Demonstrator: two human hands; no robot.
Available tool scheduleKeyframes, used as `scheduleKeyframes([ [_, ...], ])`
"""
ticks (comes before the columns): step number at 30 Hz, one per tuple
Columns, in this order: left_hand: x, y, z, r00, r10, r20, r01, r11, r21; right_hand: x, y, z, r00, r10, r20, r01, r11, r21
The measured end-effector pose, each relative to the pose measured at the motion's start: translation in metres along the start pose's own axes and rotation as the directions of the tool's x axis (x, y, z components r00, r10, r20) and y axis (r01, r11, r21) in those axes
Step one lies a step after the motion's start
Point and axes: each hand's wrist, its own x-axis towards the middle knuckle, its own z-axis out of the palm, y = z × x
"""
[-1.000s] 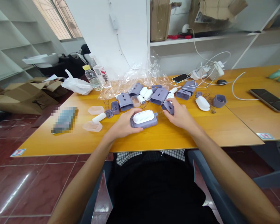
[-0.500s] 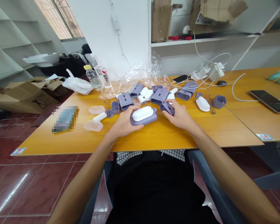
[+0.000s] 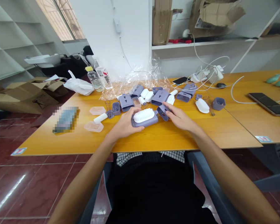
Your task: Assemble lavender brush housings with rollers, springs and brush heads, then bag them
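Note:
My left hand (image 3: 126, 125) is closed around one end of a purple-grey plastic case (image 3: 151, 121), which lies low over the table. On top of the case sits a white bristle brush (image 3: 144, 115), bristles showing along its side. With thumb and fingers, my right hand (image 3: 178, 117) grips a small purple-grey end cap (image 3: 162, 112), tilted against the right end of the case. Whether the cap is seated on it I cannot tell. Behind my hands lie purple-grey housings (image 3: 126, 102), white rollers (image 3: 142, 100), and another white brush part (image 3: 170, 99).
At left are clear trays (image 3: 97, 110), a white roller (image 3: 100, 118) and a pixelated flat object (image 3: 65, 119). To the right lie a white brush part (image 3: 202, 105), a coil spring (image 3: 209, 105) and a purple-grey cup (image 3: 218, 103). Bottles (image 3: 94, 80), plastic film (image 3: 135, 79) and cables (image 3: 208, 74) stand behind.
My right hand has moved slightly left, bringing the end cap up to the right end of the case and turning it. The left hand keeps its hold on the case.

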Motion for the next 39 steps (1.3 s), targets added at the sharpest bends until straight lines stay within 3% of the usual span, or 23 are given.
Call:
scheduleKeyframes([
  [6, 0.0, 0.002, 0.001, 0.998, 0.041, 0.05, -0.04, 0.999, -0.015, 0.004, 0.004, 0.002, 0.997, 0.039, -0.07, -0.028, 0.987, 0.155],
  [13, -0.001, 0.003, 0.003, 0.999, 0.026, 0.035, -0.026, 1.0, 0.005, 0.003, -0.002, 0.006, 0.998, 0.058, -0.033, -0.048, 0.966, 0.256],
  [17, -0.001, 0.005, 0.002, 0.998, 0.042, 0.052, -0.042, 0.999, 0.001, 0.003, -0.004, 0.007, 0.998, 0.013, -0.062, 0.001, 0.975, 0.221],
  [29, -0.001, 0.01, 0.002, 0.998, 0.04, 0.044, -0.041, 0.999, 0.01, 0.004, -0.002, 0.007, 0.991, 0.037, -0.125, -0.021, 0.992, 0.124],
  [39, -0.001, 0.013, 0.001, 0.997, 0.035, 0.063, -0.034, 0.999, -0.009, 0.004, -0.005, 0.006, 0.994, 0.071, -0.085, -0.059, 0.989, 0.135],
])
